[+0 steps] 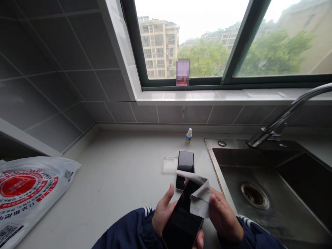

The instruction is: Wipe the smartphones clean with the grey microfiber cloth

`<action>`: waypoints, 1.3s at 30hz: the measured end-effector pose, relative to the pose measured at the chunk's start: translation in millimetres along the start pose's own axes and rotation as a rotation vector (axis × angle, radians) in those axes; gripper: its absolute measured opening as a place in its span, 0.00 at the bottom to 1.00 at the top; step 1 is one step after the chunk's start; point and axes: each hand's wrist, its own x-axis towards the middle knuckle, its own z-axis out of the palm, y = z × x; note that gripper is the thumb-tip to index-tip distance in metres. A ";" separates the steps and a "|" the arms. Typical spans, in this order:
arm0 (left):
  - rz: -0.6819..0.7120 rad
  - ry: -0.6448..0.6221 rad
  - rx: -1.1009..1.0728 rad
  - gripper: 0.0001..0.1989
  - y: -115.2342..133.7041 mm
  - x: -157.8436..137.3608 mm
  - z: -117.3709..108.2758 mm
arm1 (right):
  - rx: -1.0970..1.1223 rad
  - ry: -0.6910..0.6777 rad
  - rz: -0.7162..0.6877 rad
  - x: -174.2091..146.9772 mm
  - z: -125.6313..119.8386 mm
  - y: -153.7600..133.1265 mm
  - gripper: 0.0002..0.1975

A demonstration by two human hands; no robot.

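My left hand (164, 213) holds a black smartphone (178, 221) from beneath, its dark face turned up and its top tilted away from me. The thumb stands off the left edge, and fingertips show at the lower right edge. A grey cleaning cloth (201, 197) with a zigzag edge drapes over the phone's upper right corner. My right hand (224, 212) grips this cloth at the phone's right side. Just beyond lies a second smartphone (186, 160) on the counter, partly covered by the cloth. Beside it is a clear phone case (169, 165).
A small white spray bottle (188, 136) stands near the back of the white counter (116, 180). To the right are a steel sink (241, 173) and a curved faucet (269, 128). A printed plastic bag (33, 190) lies at the left. The window (199, 41) is behind.
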 end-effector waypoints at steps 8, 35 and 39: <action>0.003 0.057 0.051 0.52 -2.4 -2.5 -6.7 | -0.084 0.019 -0.031 -2.4 -12.7 14.6 0.21; -0.040 0.053 0.004 0.54 0.0 -0.8 -9.1 | -0.130 0.073 0.010 -1.4 -14.0 15.5 0.23; -0.059 0.018 0.031 0.55 -1.8 -0.3 -8.9 | -0.126 -0.009 0.016 -1.3 -14.0 15.1 0.28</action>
